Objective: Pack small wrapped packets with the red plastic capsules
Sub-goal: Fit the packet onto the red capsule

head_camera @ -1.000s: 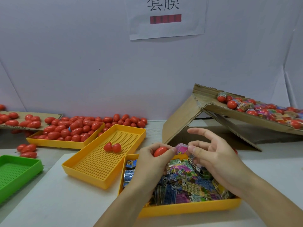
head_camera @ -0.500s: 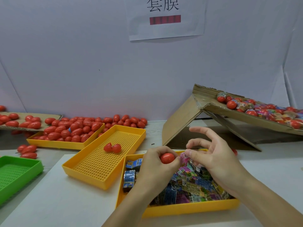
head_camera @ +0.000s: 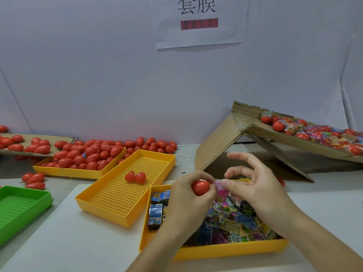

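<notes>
My left hand (head_camera: 184,199) grips a red capsule (head_camera: 200,187) above the yellow tray of wrapped packets (head_camera: 222,250). My right hand (head_camera: 255,185) pinches a small pink packet (head_camera: 221,188) right beside the capsule, its other fingers spread. Colourful packets (head_camera: 231,224) fill the tray under both hands. An opened red capsule (head_camera: 135,177) lies in the perforated yellow tray (head_camera: 110,201) to the left.
A yellow tray heaped with red capsules (head_camera: 86,156) sits at the back left, more lie loose along the wall and on a cardboard sheet (head_camera: 25,152). A green tray (head_camera: 19,209) is at the far left. A tilted cardboard box (head_camera: 294,142) with packed capsules rises at the right.
Both hands have drifted slightly right and down over the packet tray. The capsule has turned further into view, and the pink packet has come up against it.
</notes>
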{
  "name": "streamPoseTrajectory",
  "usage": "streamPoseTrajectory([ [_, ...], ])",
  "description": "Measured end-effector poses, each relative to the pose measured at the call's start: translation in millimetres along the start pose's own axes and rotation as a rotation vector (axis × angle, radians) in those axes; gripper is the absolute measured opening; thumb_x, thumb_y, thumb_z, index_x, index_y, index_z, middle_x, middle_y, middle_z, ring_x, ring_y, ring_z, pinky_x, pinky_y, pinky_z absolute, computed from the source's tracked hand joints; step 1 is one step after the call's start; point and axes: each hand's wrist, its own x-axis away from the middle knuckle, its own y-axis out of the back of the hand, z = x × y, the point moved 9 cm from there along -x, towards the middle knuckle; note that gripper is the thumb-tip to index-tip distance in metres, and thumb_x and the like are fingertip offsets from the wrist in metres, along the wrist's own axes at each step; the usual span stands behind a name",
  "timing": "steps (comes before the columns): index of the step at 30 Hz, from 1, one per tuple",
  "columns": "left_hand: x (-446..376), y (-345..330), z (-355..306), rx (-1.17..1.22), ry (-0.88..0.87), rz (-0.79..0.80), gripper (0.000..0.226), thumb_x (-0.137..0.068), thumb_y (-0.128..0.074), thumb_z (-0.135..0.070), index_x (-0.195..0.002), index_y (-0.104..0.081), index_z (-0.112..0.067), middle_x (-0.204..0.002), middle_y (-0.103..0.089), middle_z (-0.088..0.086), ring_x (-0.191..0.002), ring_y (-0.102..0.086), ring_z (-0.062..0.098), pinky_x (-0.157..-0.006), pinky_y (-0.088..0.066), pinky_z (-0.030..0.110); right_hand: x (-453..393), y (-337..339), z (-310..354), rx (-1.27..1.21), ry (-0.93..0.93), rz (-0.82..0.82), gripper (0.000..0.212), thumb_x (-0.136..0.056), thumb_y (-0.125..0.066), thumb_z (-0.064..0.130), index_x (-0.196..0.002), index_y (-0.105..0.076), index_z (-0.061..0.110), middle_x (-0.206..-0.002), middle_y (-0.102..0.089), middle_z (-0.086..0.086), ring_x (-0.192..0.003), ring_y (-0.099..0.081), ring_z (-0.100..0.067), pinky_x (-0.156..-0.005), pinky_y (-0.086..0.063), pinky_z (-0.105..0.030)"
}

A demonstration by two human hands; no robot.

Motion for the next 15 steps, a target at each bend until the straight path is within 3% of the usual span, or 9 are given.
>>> streamPoseTrajectory([
  [3,-2,8,9,0.151,0.105,-0.057,0.018,-0.084,-0.074,-0.011,-0.077,-0.071,-0.027,-0.076,-0.065,-0.015,-0.073,-0.063,0.003,-0.059,-0.051,0.017,0,-5,-4,-0.037,-0.033,0.046,0.056,-0.067,-0.086,0.028,-0.113,-0.061,0.047,-0.095,-0.073,0.003,-0.073,-0.07,-0.017,-0.066,-0.054,-0.028],
  [7,-2,11,14,0.255,0.165,-0.077,0.017,-0.083,-0.073,-0.009,-0.075,-0.073,-0.024,-0.07,-0.063,-0.017,-0.062,-0.058,0.0,-0.053,-0.046,0.014,1,-11,-9,-0.041,-0.059,0.094,0.057,-0.068,-0.09,0.025,-0.112,-0.062,0.049,-0.102,-0.073,-0.001,-0.095,-0.071,-0.033,-0.084,-0.059,-0.048],
  [12,-1,7,11,0.075,0.102,-0.057,0.018,-0.082,-0.078,-0.013,-0.079,-0.07,-0.029,-0.08,-0.065,-0.013,-0.077,-0.064,0.006,-0.064,-0.054,0.02,0,-7,-4,-0.225,-0.049,0.06,0.061,-0.052,-0.087,0.024,-0.108,-0.068,0.042,-0.098,-0.074,-0.004,-0.083,-0.068,-0.029,-0.079,-0.055,-0.044],
  [15,0,4,4,0.001,0.035,-0.023,0.027,-0.081,-0.077,-0.008,-0.087,-0.068,-0.032,-0.077,-0.062,-0.015,-0.072,-0.062,0.008,-0.061,-0.053,0.02,0,-5,-2,-0.217,-0.034,0.037,0.059,-0.054,-0.085,0.024,-0.107,-0.068,0.044,-0.097,-0.074,-0.001,-0.073,-0.069,-0.019,-0.064,-0.055,-0.026],
])
